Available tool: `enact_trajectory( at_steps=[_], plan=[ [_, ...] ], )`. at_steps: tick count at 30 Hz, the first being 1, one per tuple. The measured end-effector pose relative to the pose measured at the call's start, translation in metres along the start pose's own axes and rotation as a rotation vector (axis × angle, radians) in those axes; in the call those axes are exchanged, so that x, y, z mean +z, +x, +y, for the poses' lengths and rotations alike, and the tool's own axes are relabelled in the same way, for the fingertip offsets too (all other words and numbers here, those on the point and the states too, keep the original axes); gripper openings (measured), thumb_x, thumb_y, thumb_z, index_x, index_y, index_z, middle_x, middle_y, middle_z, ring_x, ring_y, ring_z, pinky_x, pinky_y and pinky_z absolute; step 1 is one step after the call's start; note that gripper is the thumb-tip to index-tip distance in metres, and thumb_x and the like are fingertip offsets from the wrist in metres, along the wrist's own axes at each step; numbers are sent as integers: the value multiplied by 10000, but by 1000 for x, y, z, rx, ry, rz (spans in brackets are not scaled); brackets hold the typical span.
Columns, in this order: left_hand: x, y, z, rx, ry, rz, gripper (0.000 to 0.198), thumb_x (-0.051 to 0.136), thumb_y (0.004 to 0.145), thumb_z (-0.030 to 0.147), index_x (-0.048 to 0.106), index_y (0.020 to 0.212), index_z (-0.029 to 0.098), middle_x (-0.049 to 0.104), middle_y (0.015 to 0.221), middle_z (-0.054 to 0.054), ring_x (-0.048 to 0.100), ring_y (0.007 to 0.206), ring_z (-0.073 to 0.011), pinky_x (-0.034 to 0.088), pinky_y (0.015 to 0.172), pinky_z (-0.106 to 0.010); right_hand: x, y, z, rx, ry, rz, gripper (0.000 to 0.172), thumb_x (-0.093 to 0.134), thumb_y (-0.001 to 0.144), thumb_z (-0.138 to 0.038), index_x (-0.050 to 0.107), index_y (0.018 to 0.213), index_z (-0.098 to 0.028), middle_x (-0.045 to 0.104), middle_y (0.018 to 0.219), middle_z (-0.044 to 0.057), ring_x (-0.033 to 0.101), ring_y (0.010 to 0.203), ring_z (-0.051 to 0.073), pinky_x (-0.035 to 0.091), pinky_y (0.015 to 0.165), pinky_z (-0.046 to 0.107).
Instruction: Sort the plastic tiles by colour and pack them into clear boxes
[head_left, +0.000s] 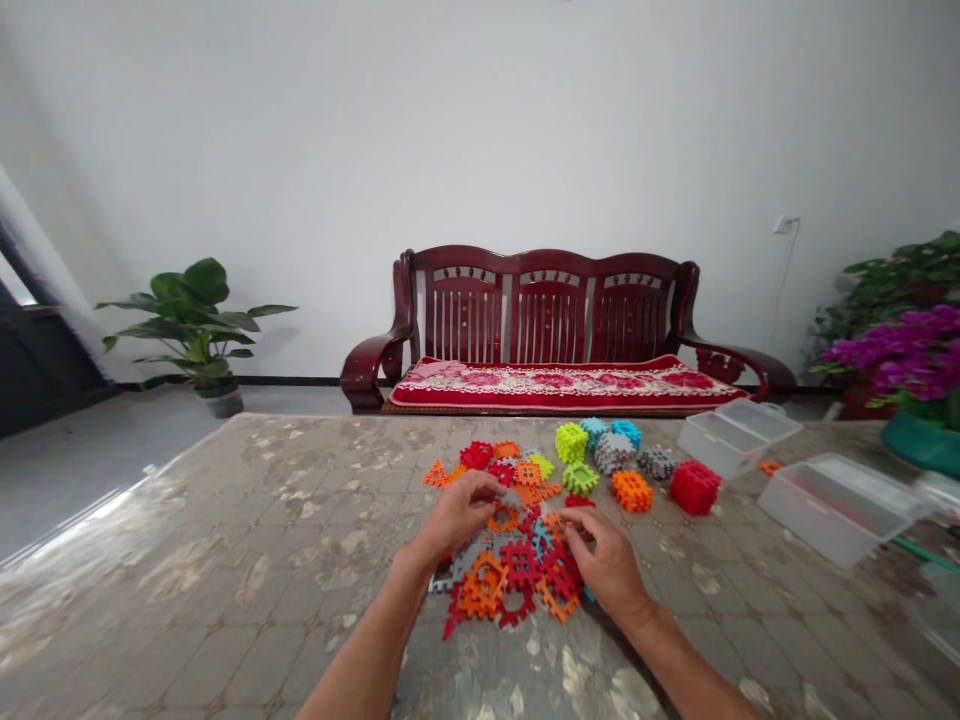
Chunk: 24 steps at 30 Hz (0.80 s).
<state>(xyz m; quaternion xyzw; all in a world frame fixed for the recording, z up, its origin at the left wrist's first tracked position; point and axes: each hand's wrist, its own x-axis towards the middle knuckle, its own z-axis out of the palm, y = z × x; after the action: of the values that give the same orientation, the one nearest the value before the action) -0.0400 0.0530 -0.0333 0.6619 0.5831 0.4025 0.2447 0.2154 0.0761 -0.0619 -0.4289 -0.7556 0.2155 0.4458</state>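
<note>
A loose pile of flat plastic interlocking tiles with toothed edges lies on the table in front of me, in red, orange, grey, blue and lime green. My left hand (466, 508) is over the left side of the pile, fingers curled together; what they hold, if anything, is hidden. On the pile's right side my right hand (606, 560) pinches an orange interlocking tile (553, 525) at its edge. Between and below the hands lie a red square tile (519, 564), an orange tile (484, 586) and a blue tile (541, 540).
Behind the pile to the right stand sorted stacks: lime green (571, 442), grey (613, 453), orange (632, 491) and red (695, 487). Clear plastic boxes (836, 510) sit further right, near a purple-flowered plant (907, 350). A wooden bench (547, 310) stands beyond the patterned tablecloth (247, 560).
</note>
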Motion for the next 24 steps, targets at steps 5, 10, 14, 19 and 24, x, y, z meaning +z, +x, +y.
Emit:
enact_trajectory(
  at_steps=[5, 10, 14, 19, 24],
  plan=[
    [7, -2, 10, 130, -114, -53, 326, 622, 769, 97, 771, 1028, 227, 698, 1144, -66, 644, 1082, -206, 519, 971, -340, 9, 9, -24, 117, 17, -60, 437, 665, 775, -363, 670, 1190, -226, 714, 1153, 74, 692, 931, 225, 559, 871, 379],
    [18, -5, 18, 159, -177, -81, 303, 594, 836, 162, 776, 1067, 235, 664, 1188, -90, 631, 1115, -212, 509, 983, -347, 20, 20, -39, 156, 3, -93, 490, 719, 728, -374, 654, 1182, -199, 699, 1173, 88, 667, 1017, 258, 531, 921, 409],
    [20, -6, 18, 167, -231, -71, 309, 589, 843, 180, 773, 1082, 246, 652, 1212, -90, 622, 1134, -222, 504, 991, -363, 24, 26, -38, 190, -25, -105, 409, 686, 744, -314, 669, 1135, -194, 709, 1136, 95, 665, 1033, 267, 534, 902, 400],
    [21, -6, 14, 178, -344, -71, 248, 608, 850, 237, 792, 1015, 249, 663, 1202, -87, 623, 1141, -232, 500, 996, -373, 25, 28, -36, 187, -73, -121, 436, 640, 763, -253, 654, 1195, -198, 709, 1164, 91, 670, 1043, 260, 542, 873, 379],
    [9, 0, 6, 146, -336, -4, 228, 649, 813, 307, 793, 977, 237, 687, 1186, -94, 636, 1117, -248, 513, 982, -387, 12, 30, -34, 153, -184, -111, 466, 643, 751, -256, 653, 1215, -218, 706, 1190, 73, 665, 1050, 251, 516, 930, 390]
  ],
)
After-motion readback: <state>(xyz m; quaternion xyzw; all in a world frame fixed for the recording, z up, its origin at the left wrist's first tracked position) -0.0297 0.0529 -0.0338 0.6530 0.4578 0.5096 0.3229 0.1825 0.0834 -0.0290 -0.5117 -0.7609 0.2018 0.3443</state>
